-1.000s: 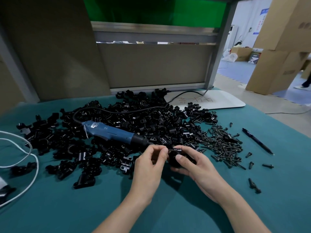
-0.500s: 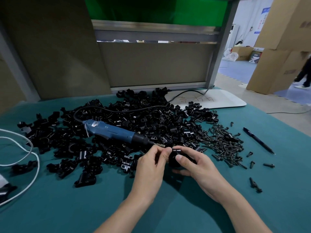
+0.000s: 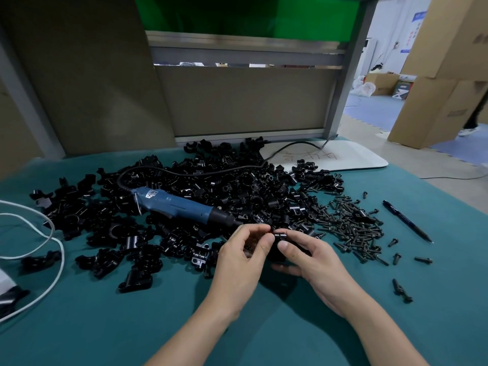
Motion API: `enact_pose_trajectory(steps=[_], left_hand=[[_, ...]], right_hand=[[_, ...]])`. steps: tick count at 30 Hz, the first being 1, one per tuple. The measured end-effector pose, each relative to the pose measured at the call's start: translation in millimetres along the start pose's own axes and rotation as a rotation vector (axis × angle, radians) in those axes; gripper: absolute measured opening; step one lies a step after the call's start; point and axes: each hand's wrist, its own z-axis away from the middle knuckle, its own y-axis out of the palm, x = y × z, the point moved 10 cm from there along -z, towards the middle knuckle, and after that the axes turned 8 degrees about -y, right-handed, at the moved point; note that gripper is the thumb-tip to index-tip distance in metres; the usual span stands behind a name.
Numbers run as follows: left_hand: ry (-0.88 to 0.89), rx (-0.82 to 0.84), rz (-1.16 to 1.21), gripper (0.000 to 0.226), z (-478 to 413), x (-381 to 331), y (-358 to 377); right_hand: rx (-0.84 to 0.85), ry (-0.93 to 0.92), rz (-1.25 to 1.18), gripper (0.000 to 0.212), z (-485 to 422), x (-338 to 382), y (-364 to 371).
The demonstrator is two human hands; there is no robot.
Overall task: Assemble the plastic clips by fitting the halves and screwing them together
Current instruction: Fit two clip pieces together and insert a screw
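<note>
Steadying the clip (image 3: 279,243) in your right hand (image 3: 315,262), your left hand (image 3: 241,256) pinches a screw, barely visible, to seat it.

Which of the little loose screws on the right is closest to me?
The loose screw lying alone on the teal mat, lowest in the picture. The other strays sit farther up, nearer the screw pile and the pen.

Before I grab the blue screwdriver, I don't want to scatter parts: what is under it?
The blue screwdriver lies on the heap of black clip halves, its tip toward the left hand. Whether it touches the teal mat underneath is covered.
</note>
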Motion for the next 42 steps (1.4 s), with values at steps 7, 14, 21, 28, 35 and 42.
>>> enact_pose_trajectory(steps=[7,14,21,28,35,42], left_hand=[[0.021,-0.052,-0.127,0.015,-0.8,3.0,-3.5],[0.02,-0.019,-0.029,0.01,0.1,-1.0,-1.8],[0.0,-0.018,0.017,0.01,0.0,-0.1,-2.1],[0.034,-0.009,0.01,0.015,0.0,-2.0,-0.4],[0.044,-0.043,-0.145,0.011,-1.4,4.6,-3.0],[0.081,-0.038,-0.188,0.011,-0.5,-0.3,-1.0]], right_hand=[[0.003,-0.012,0.042,0.034,0.5,3.8,1.9],[-0.002,-0.004,0.034,0.029,1.0,3.5,2.3],[-0.006,0.009,0.025,0.036,0.9,1.6,1.6],[-0.01,0.024,-0.044,0.032,1.1,1.6,1.0],[-0.001,0.027,0.001,0.034,2.3,1.7,1.8],[0.035,0.005,0.023,0.032,1.6,3.9,4.2]])
